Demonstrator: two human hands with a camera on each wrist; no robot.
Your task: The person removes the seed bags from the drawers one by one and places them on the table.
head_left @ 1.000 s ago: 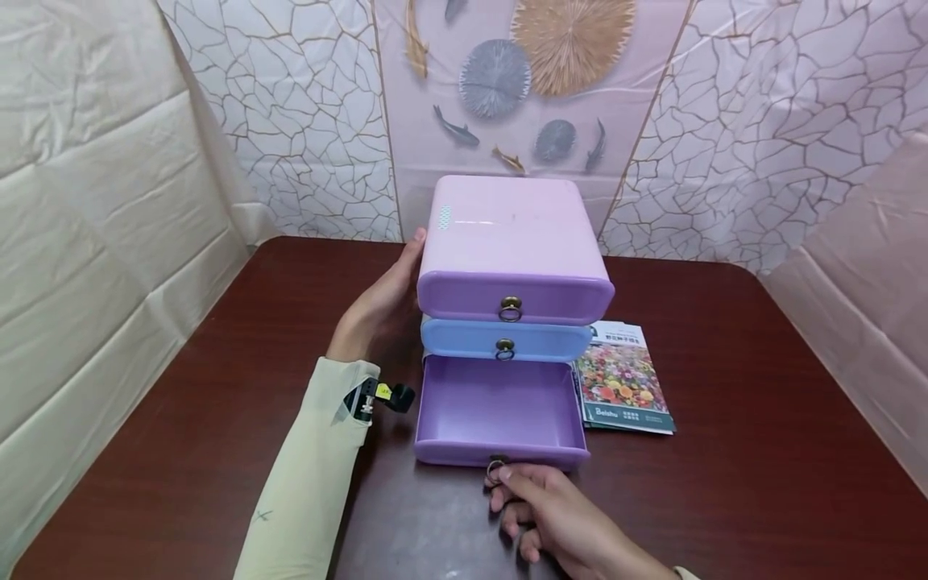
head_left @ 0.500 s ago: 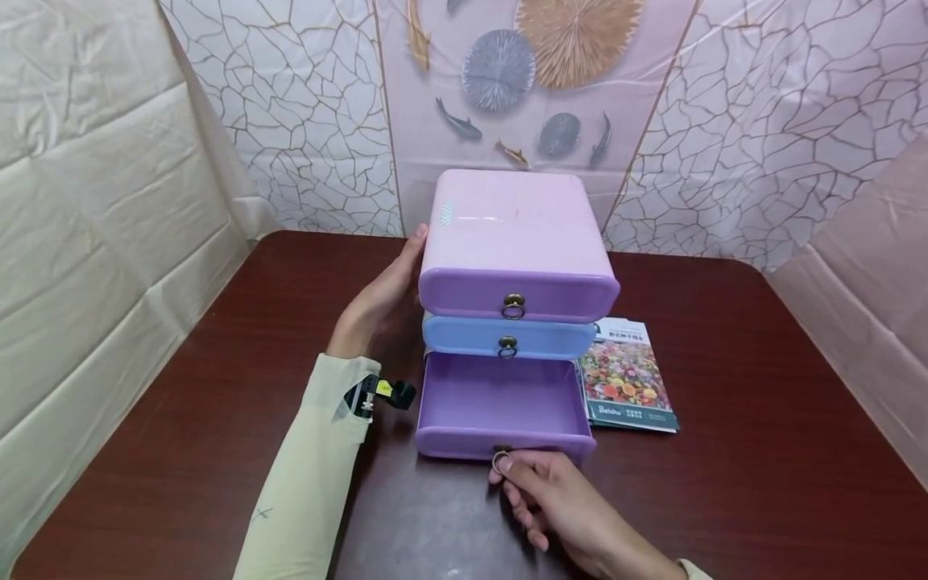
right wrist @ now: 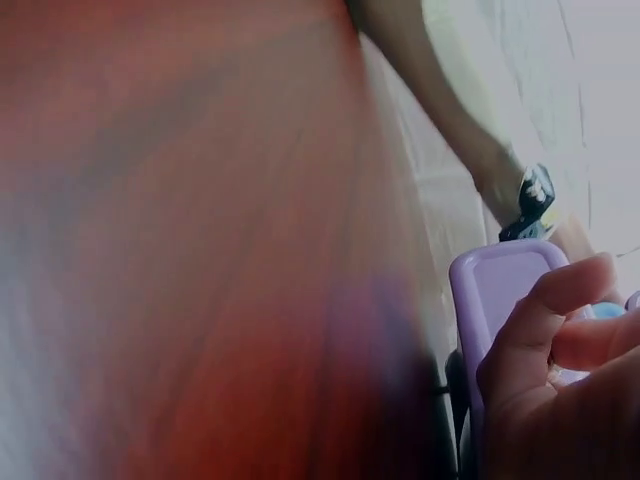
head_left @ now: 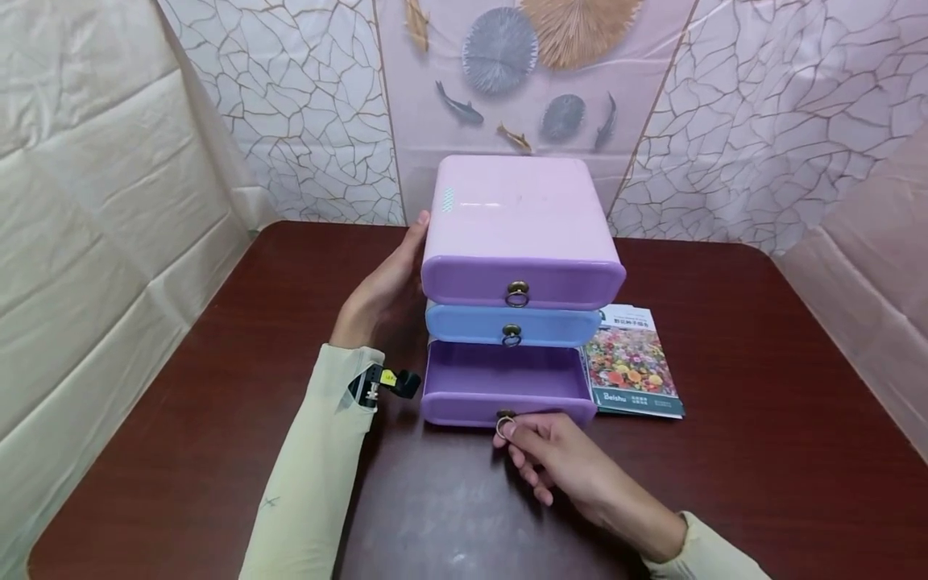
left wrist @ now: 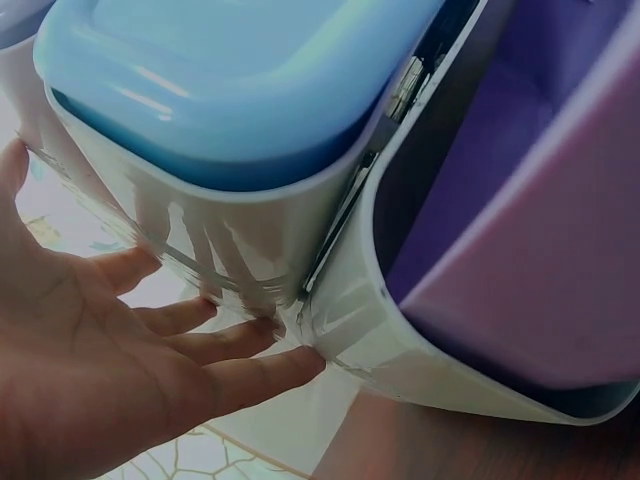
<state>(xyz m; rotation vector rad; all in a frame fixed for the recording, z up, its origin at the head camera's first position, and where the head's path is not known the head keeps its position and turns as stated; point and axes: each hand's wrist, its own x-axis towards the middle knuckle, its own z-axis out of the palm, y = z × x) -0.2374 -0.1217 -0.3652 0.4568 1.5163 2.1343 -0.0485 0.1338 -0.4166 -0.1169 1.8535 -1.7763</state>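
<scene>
A small three-drawer cabinet [head_left: 518,201] with a pale pink top stands on the table. Its bottom purple drawer [head_left: 471,409] is pulled part way out and its inside looks bare. Thumb and finger of my right hand [head_left: 569,463] pinch the ring pull [head_left: 505,427] on that drawer's front. Against the cabinet's left side rests my left hand [head_left: 384,286], fingers straight and spread; in the left wrist view the fingertips [left wrist: 300,365] touch the white side wall. The blue middle drawer [head_left: 478,324] and the purple top drawer [head_left: 464,282] are closed.
Seed packets or leaflets with a flower picture [head_left: 631,362] lie stacked right of the cabinet. Behind the dark red table [head_left: 181,419] hangs a patterned cloth [head_left: 312,113]. A small camera [head_left: 402,383] sits on the left wrist.
My right hand has pushed the bottom drawer further in, moving away from me with the ring pull. The left hand stays at the cabinet's side. The head view has tilted slightly downward.
</scene>
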